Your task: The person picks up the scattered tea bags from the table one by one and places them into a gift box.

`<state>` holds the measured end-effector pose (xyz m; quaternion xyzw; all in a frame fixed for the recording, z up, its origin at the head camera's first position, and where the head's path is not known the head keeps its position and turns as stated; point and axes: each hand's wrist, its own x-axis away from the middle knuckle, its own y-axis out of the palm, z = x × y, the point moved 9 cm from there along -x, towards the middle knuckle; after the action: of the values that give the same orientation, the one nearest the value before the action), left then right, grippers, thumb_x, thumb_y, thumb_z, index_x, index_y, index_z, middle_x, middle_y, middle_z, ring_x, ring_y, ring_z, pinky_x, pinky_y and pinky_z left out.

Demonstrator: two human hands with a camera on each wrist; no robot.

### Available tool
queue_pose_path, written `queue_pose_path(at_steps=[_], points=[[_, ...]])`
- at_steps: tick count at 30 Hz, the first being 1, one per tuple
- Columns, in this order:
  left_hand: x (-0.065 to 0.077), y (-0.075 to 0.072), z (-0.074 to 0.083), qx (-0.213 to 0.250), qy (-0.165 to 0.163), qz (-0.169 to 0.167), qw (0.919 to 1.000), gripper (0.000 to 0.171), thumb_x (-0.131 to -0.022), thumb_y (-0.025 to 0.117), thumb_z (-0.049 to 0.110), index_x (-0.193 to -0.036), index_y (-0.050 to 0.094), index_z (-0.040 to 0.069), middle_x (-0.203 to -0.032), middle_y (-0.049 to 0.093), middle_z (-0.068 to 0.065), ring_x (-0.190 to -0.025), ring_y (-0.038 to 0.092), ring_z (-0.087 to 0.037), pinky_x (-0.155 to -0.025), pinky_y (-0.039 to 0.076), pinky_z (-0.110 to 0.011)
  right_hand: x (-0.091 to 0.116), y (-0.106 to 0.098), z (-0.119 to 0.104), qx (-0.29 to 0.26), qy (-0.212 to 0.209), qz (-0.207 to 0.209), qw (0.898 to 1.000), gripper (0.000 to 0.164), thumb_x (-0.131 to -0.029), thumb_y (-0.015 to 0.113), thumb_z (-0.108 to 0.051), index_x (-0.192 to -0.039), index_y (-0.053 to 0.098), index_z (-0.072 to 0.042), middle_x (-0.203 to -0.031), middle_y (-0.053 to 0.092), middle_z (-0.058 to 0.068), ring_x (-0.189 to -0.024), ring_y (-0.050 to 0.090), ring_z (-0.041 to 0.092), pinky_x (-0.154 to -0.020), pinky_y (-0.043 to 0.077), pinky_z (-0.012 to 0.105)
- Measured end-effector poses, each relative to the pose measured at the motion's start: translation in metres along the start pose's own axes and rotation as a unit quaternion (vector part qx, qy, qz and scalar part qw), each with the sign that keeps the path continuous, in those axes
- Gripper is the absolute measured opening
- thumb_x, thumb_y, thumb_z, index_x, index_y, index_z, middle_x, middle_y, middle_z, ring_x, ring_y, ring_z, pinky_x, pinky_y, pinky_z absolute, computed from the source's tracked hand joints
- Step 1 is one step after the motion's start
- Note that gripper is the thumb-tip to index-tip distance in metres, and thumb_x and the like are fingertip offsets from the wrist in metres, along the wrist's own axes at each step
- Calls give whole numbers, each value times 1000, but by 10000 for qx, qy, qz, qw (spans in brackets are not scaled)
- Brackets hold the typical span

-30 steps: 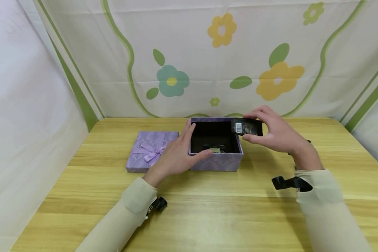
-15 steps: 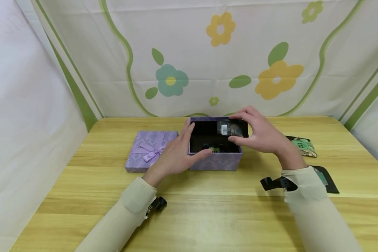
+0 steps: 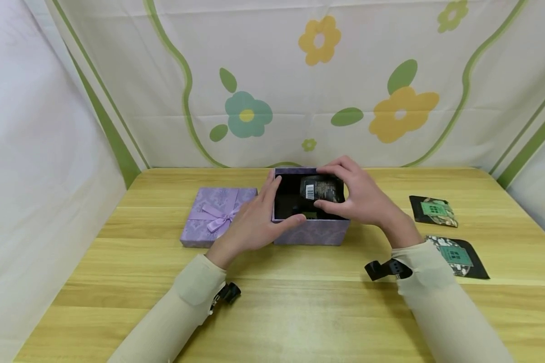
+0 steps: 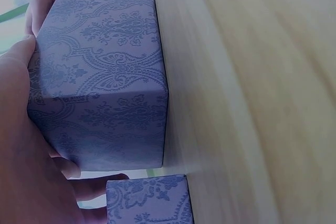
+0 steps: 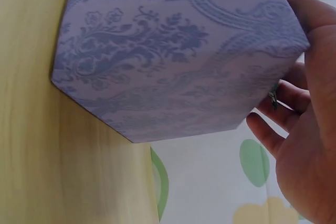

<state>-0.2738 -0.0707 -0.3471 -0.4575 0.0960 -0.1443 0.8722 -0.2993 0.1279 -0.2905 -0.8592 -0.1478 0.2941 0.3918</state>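
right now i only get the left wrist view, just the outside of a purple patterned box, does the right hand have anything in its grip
Observer: Yes, the head view shows the right hand with a barcoded black packet in its grip, at the open top of the box.
Operator: ok and whats that second patterned corner at the bottom edge of my view
Observer: That's the lid; from the head view, it carries a purple bow on top.
Operator: anything lying out past the far side of the box
Observer: Two green-labelled packets lie on the table, to the right of the box in the head view.
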Motion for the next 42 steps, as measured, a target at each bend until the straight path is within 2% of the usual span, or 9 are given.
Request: queue_pose_path(at_steps=[7,17,26,36,42], points=[[-1,1,2,-33,31,11,10000,112,-89,47,91,-172,0,33,-179,-10,13,-151,46,-46,-121,32,-73,0,7,1,17,-63,-89,9999,62,-86,89,-27,-140,66,-5,-135,57,10,-123,58,30,-105,48,53],[-1,1,1,-15,35,-32,10000,112,-90,47,91,-172,-1,34,-179,-12,15,-150,48,-45,-120,34,-72,-2,18,-1,587,-41,-607,9964,63,-86,89,-30,-139,67,-4,-136,60,14,-130,54,35,-114,43,57],[0,0,-2,0,8,2,10000,111,-90,47,91,-172,0,33,-179,-12,15,-147,52,-44,-120,31,-74,-6,27,-4,878,106,-978,9913,58,-89,86,-34,-138,69,-9,-137,63,12,-134,54,36,-115,34,65],[-1,0,0,17,97,43,9999,112,-89,46,92,-172,-1,34,-179,-11,13,-152,46,-43,-121,32,-73,-8,33,-3,1267,309,-1471,9805,53,-90,86,-34,-135,72,-12,-139,67,8,-140,53,36,-120,27,64],[-2,1,-2,-28,71,65,9999,112,-89,47,91,-172,-1,33,-179,-11,14,-151,47,-43,-121,32,-72,-9,35,-4,1367,287,-1547,9780,52,-89,87,-34,-134,73,-12,-138,68,8,-138,55,36,-121,26,63]])
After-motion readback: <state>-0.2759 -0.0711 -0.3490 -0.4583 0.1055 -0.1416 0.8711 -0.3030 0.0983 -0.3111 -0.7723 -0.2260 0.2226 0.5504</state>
